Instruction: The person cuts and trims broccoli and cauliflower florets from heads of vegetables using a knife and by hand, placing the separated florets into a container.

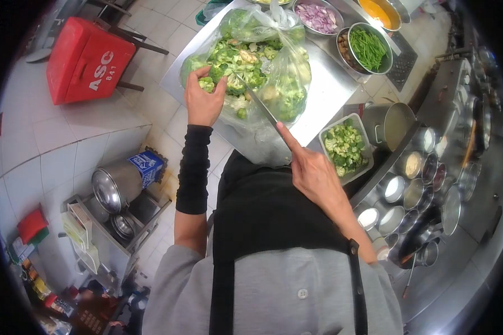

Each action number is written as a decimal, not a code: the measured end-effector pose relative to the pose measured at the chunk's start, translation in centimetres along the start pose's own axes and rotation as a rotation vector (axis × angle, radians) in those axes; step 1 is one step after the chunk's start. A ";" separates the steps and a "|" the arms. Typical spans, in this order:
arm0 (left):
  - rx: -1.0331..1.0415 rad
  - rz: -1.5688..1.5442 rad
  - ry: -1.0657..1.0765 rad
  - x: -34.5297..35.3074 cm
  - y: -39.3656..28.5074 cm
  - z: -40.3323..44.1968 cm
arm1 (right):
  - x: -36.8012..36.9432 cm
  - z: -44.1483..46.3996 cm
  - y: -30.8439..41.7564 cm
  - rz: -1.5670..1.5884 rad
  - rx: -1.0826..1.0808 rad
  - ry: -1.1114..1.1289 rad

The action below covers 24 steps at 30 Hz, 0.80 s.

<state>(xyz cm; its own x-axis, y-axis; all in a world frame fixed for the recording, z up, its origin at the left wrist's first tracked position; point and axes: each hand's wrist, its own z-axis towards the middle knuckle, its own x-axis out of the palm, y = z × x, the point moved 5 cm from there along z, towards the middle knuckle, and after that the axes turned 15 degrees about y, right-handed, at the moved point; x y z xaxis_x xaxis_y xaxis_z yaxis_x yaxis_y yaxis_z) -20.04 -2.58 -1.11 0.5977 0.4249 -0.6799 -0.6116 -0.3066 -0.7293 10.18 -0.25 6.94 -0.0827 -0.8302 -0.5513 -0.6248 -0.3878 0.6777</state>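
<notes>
A large clear plastic bag (293, 84) full of cut broccoli (232, 58) lies opened on a steel table (332, 86) in front of me. At the bag's left side, my left hand (204, 103), with a black sleeve below the wrist, has its thumb and fingers closed around a broccoli floret (207, 84). My right hand (316, 173) grips a knife (261, 106), its index finger stretched along the back of the blade. The blade points up and left over the bag, its tip near the florets. My palm hides the knife's handle.
A white plastic basket of broccoli pieces (343, 146) stands right of the table, beside a large pot (394, 125). Bowls of chopped purple onion (317, 18) and green beans (369, 50) sit at the far right. Seasoning bowls (413, 164) line the right-hand counter. A red box (86, 61) is at left.
</notes>
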 end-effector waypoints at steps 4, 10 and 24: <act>0.066 0.003 -0.029 0.2 -0.9 -0.2 | -0.1 1.1 -0.2 -0.051 -0.018 -0.014; 0.082 -0.012 -0.081 1.4 -2.8 -0.9 | -1.5 2.6 0.9 -0.135 -0.051 -0.017; -0.292 -1.424 0.452 1.8 -3.4 -2.9 | -7.7 -5.8 -1.5 0.108 0.165 -0.417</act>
<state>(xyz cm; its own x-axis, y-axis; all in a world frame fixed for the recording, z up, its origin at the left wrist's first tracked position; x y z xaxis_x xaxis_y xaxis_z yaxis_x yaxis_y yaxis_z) -15.42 -3.23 -0.10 0.7199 0.2310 0.6545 0.6813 -0.0551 -0.7299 16.25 4.36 13.00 -0.4385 -0.6168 -0.6536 -0.7082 -0.2106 0.6739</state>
